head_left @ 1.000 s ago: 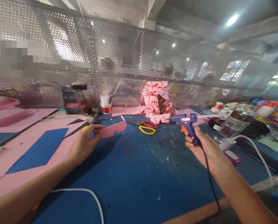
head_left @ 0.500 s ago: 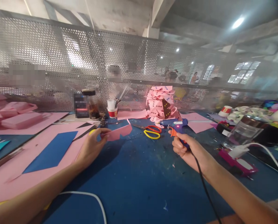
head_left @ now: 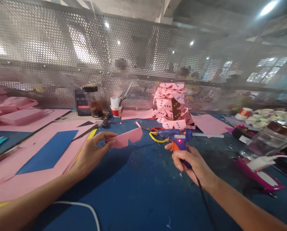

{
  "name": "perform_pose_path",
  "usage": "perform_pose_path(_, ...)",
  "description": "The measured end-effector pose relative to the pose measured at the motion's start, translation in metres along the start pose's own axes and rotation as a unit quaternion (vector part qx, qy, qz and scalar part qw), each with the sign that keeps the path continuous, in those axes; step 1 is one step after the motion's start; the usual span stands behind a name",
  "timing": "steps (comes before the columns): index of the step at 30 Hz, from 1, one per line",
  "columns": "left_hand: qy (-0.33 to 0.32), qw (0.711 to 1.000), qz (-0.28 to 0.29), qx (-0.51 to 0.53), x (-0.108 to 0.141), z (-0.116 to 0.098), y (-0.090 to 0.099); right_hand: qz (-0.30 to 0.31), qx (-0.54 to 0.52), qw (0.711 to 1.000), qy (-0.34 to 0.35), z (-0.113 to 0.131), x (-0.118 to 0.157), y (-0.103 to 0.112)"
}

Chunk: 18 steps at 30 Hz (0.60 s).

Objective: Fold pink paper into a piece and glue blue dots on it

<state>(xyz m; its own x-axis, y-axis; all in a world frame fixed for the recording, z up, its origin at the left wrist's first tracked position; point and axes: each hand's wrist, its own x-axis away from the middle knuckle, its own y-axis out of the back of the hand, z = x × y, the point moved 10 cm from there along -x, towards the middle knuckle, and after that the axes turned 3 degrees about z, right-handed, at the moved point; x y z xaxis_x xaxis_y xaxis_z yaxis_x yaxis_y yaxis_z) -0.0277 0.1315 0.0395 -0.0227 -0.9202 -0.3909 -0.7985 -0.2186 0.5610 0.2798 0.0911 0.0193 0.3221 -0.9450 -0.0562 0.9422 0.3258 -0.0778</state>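
Note:
My left hand (head_left: 92, 152) pinches one end of a pink folded paper strip (head_left: 129, 137) between thumb and fingers, holding it above the blue table (head_left: 138, 189). The strip has a notched lower edge and a bent-up far end. Around the handle of a blue hot glue gun (head_left: 179, 138) my right hand (head_left: 191, 162) is closed, one finger near the orange trigger. The gun's nozzle points left toward the strip, apart from it. A glue stick (head_left: 208, 135) pokes out of its back and a red light glows. Scissors with yellow and red handles (head_left: 157, 138) lie behind the nozzle, partly hidden.
A stack of dotted pink paper pieces (head_left: 168, 104) stands at the back. Pink sheets with a blue paper piece (head_left: 49, 150) lie left. A paper cup (head_left: 116, 110) and a dark-lidded jar (head_left: 95, 104) stand behind. At right are a clear jar (head_left: 261, 141) and a magenta power strip (head_left: 258, 176).
My right hand has brought the glue gun left and lower in view, nearer the paper strip. The strip in my left hand has shifted slightly right. The head view has tilted down a little.

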Motion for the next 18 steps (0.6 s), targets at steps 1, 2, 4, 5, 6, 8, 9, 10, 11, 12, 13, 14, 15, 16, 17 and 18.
perform_pose_path(1,-0.008,1.0,-0.001,-0.003,0.001,-0.001,0.0,0.0,0.02,1.0,-0.001,-0.001,0.001,0.0)
perform_pose_path(2,-0.018,1.0,-0.001,-0.005,0.001,-0.002,0.0,-0.001,0.037,0.999,-0.003,-0.002,0.002,-0.001)
perform_pose_path(4,-0.034,0.999,0.001,-0.011,0.003,-0.004,0.0,-0.007,0.057,0.998,-0.013,-0.006,0.002,-0.001)
perform_pose_path(5,-0.036,0.999,0.003,-0.015,0.003,-0.004,0.0,-0.012,0.063,0.998,-0.018,-0.008,0.002,-0.001)
perform_pose_path(6,-0.035,0.999,0.004,-0.021,0.003,-0.004,0.0,-0.018,0.069,0.997,-0.023,-0.01,0.002,0.0)
perform_pose_path(8,-0.032,0.999,0.002,-0.031,0.003,-0.004,0.001,-0.026,0.081,0.996,-0.031,-0.011,0.003,0.0)
perform_pose_path(9,-0.029,0.999,0.004,-0.032,0.003,-0.003,0.0,-0.024,0.088,0.995,-0.033,-0.011,0.003,0.0)
perform_pose_path(10,-0.028,0.999,0.007,-0.029,0.003,-0.003,0.0,-0.018,0.096,0.995,-0.036,-0.012,0.003,-0.002)
perform_pose_path(11,-0.027,0.999,0.009,-0.023,0.002,-0.003,-0.002,-0.007,0.104,0.994,-0.04,-0.012,0.003,-0.004)
perform_pose_path(12,-0.026,0.999,0.01,-0.016,0.002,-0.002,-0.002,0.006,0.113,0.993,-0.044,-0.013,0.004,-0.008)
perform_pose_path(13,-0.026,1.0,0.009,-0.009,0.003,-0.001,-0.003,0.019,0.123,0.991,-0.048,-0.013,0.004,-0.011)
perform_pose_path(14,-0.025,1.0,0.008,-0.004,0.003,0.0,-0.004,0.028,0.132,0.99,-0.05,-0.014,0.005,-0.013)
perform_pose_path(15,-0.023,1.0,0.007,0.0,0.003,0.001,-0.004,0.033,0.14,0.988,-0.052,-0.014,0.006,-0.015)
perform_pose_path(16,-0.02,1.0,0.005,0.001,0.003,0.002,-0.005,0.035,0.148,0.987,-0.053,-0.015,0.006,-0.017)
perform_pose_path(17,-0.017,1.0,0.002,0.001,0.004,0.002,-0.005,0.034,0.154,0.986,-0.052,-0.015,0.007,-0.017)
perform_pose_path(18,-0.014,1.0,0.001,0.002,0.004,0.002,-0.005,0.029,0.159,0.986,-0.051,-0.015,0.007,-0.017)
